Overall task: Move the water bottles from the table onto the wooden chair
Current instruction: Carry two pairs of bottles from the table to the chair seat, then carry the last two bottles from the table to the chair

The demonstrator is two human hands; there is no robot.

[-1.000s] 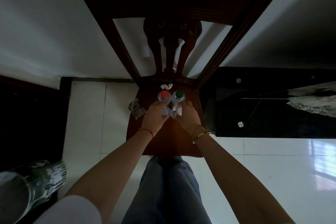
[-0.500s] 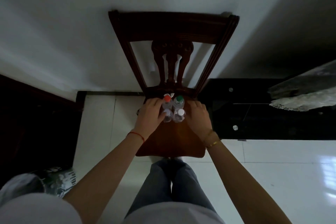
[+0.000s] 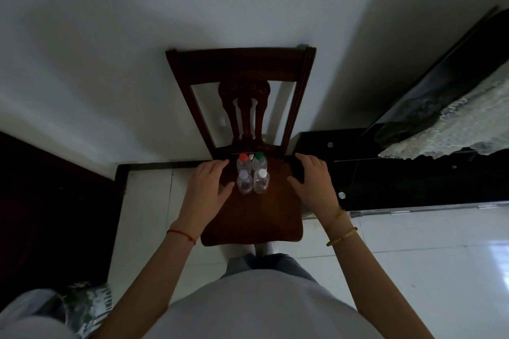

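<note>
Several small clear water bottles stand upright in a tight cluster at the back of the wooden chair's seat (image 3: 264,217). The red-capped bottle (image 3: 243,162) and the green-capped bottle (image 3: 259,161) are at the rear; two white-capped bottles (image 3: 244,183) (image 3: 261,180) stand in front of them. My left hand (image 3: 208,187) hovers open just left of the cluster, apart from it. To the right of the bottles, my right hand (image 3: 314,181) is open over the seat's right edge and holds nothing.
The chair's carved backrest (image 3: 242,63) leans against a white wall. A black glass-topped table (image 3: 399,173) with a lace cloth (image 3: 454,129) stands to the right. Dark furniture (image 3: 49,201) is on the left, a patterned bag (image 3: 88,303) at lower left. White floor tiles surround the chair.
Both hands have let go of the two front bottles and drawn apart to either side. The camera has pulled back and up from the chair.
</note>
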